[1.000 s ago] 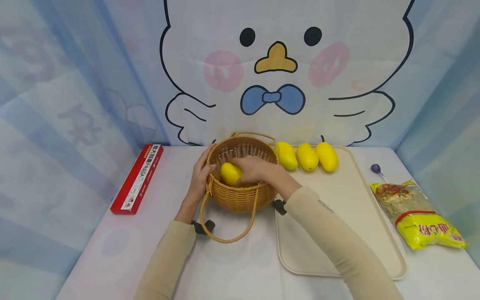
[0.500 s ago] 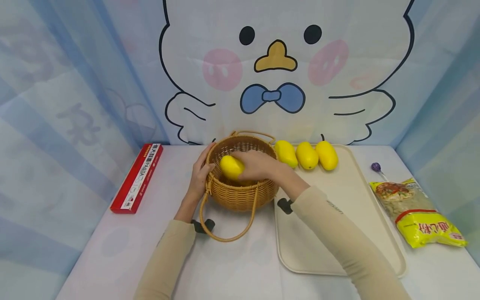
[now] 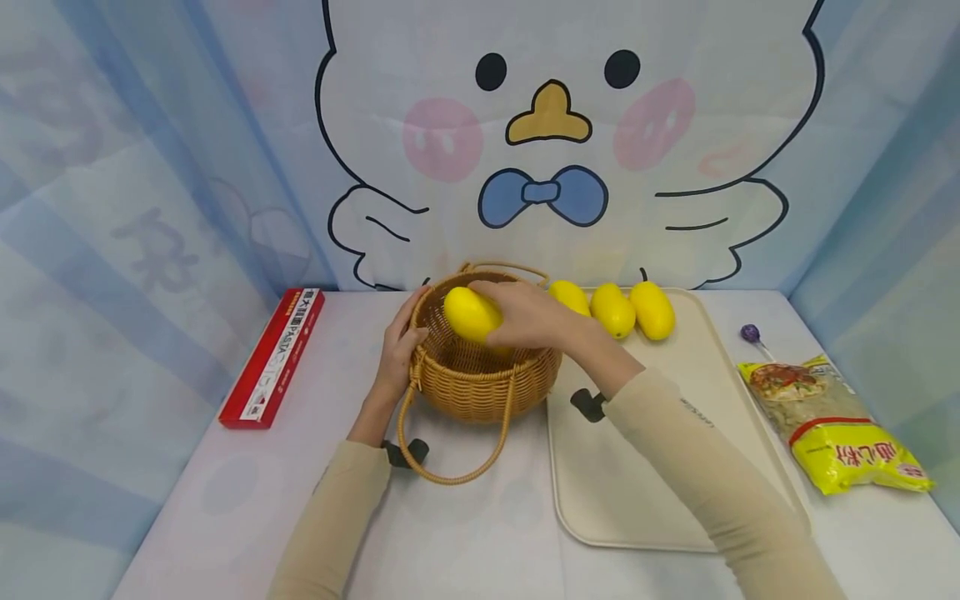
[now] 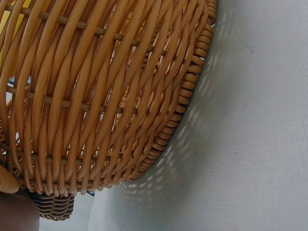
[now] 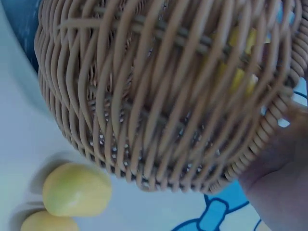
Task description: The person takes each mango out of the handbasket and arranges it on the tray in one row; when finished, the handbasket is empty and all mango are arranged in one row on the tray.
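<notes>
The brown wicker basket (image 3: pixel 472 398) stands on the table with one looped handle hanging toward me. My left hand (image 3: pixel 397 354) grips its left rim; the basket's woven wall (image 4: pixel 96 96) fills much of the left wrist view. In my right hand (image 3: pixel 528 315) is a yellow mango (image 3: pixel 471 315), held at the basket's mouth. A bit of yellow shows beneath that hand inside the basket, too covered to make out. In the right wrist view, the right hand (image 5: pixel 284 173) is at the basket's rim, and yellow patches show through the weave.
A beige tray (image 3: pixel 622 467) lies right of the basket, with a row of mangoes (image 3: pixel 652 311) along its far edge. Farther right are a purple lollipop (image 3: pixel 751 334) and a pasta bag (image 3: pixel 832 425). On the left lies a red pasta box (image 3: pixel 272 358).
My right hand has lifted the mango from inside the basket up to the level of its rim. The left hand has kept its hold on the rim.
</notes>
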The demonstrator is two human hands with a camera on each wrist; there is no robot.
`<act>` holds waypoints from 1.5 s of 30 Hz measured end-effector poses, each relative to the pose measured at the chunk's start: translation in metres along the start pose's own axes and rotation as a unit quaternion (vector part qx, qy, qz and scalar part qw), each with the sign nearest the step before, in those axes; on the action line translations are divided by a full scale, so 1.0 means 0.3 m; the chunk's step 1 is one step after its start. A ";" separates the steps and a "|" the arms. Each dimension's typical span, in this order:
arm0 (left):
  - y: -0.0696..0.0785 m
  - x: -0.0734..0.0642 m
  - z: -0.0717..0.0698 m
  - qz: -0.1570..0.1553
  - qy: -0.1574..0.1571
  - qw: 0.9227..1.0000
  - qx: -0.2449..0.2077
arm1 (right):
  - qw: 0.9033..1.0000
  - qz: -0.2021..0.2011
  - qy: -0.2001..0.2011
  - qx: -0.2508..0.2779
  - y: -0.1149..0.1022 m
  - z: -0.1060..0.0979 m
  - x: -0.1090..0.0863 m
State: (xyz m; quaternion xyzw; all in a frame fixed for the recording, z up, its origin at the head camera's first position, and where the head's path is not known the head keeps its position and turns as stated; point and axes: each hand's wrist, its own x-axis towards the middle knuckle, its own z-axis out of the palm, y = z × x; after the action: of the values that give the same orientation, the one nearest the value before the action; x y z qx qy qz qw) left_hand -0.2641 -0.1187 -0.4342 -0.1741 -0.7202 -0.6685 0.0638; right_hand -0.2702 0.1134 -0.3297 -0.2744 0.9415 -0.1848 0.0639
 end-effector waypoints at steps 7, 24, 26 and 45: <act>-0.039 0.008 0.000 0.010 0.011 1.000 0.005 | 0.999 -0.018 0.046 0.003 0.007 -0.037 -0.030; 0.084 -0.025 0.011 0.009 -0.004 1.000 0.006 | 0.994 0.029 0.099 0.042 0.103 -0.158 -0.121; 0.084 -0.025 0.011 0.010 -0.004 1.000 0.006 | 0.993 0.029 0.105 0.036 0.115 -0.166 -0.129; 0.089 -0.027 0.011 0.005 -0.001 1.000 -0.001 | 0.986 0.094 0.135 0.034 0.320 -0.204 -0.185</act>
State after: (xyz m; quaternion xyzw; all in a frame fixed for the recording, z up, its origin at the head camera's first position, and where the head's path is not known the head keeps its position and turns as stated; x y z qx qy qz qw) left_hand -0.2472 -0.1155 -0.4120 -0.1781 -0.7187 -0.6689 0.0660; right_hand -0.2843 0.2375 -0.3088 -0.1549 0.9563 -0.2451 -0.0376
